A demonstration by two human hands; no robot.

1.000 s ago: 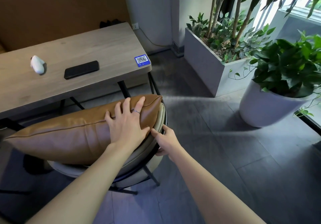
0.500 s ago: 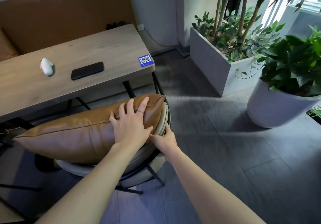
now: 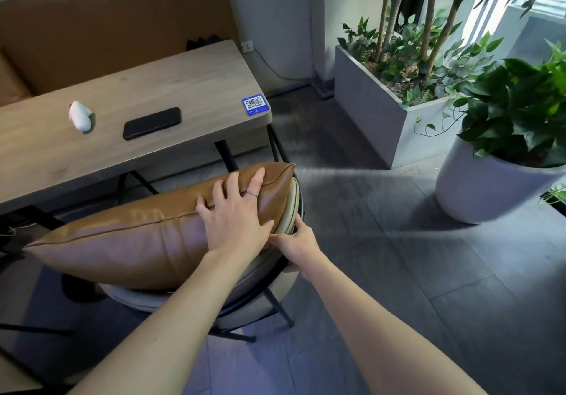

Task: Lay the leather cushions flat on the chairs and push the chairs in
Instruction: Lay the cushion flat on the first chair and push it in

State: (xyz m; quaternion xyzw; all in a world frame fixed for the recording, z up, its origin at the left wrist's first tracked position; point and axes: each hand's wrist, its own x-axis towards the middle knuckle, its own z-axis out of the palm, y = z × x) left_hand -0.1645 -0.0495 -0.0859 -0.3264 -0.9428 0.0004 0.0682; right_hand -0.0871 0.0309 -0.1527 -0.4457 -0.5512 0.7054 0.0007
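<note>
1. Two hands are being used here: the left hand [image 3: 237, 214] is being pressed flat, fingers spread, onto the right end of the leather cushion [image 3: 137, 238], and the right hand [image 3: 295, 241] is being curled around the padded rim of the chair [image 3: 288, 207], just beside the left thumb.
2. The cushion is being kept lying lengthwise across the chair seat, its left end sticking out well past the seat.
3. Handling-wise, a soft, puffy fill is being suggested by how the leather is dimpling under the fingers. Probably light, but that smooth glossy skin looks slippery, so sliding off is being risked if the chair gets shoved fast.
4. Best hold, imo: the cushion is being pinned from above while the chair gets steered by its stiff rim or black frame, not by the cushion.
5. Room-wise, the worktop [image 3: 190, 85] edge is being approached straight ahead, with its dark legs near the chair front. The overhanging cushion end could get snagged there.
6. Open floor is being left on the right before the white plant pot [image 3: 490, 192].
</note>
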